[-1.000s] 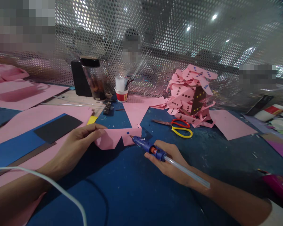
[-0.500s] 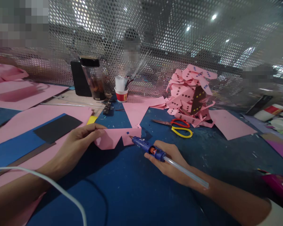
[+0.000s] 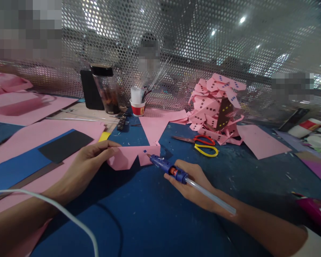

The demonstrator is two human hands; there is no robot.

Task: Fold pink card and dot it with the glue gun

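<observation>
Matt paper cutout (image 3: 123, 157); glossy plastic glue gun (image 3: 163, 165) (smooth, translucent stick (image 3: 211, 196)); shiny metal screen (image 3: 182, 41).

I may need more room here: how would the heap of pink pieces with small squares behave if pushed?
The heap would probably shift and shed pieces, since they look loosely piled at odd angles. Each piece looks thin, so should be light. The creased, upturned pieces suggest fairly stiff material, though pressing may bend it.

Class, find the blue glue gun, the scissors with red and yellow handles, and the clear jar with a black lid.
Blue glue gun (image 3: 164, 165), head view: on the barrel.
Scissors (image 3: 192, 140), head view: where blades meet handles.
Clear jar (image 3: 107, 91), head view: on the side wall.
</observation>
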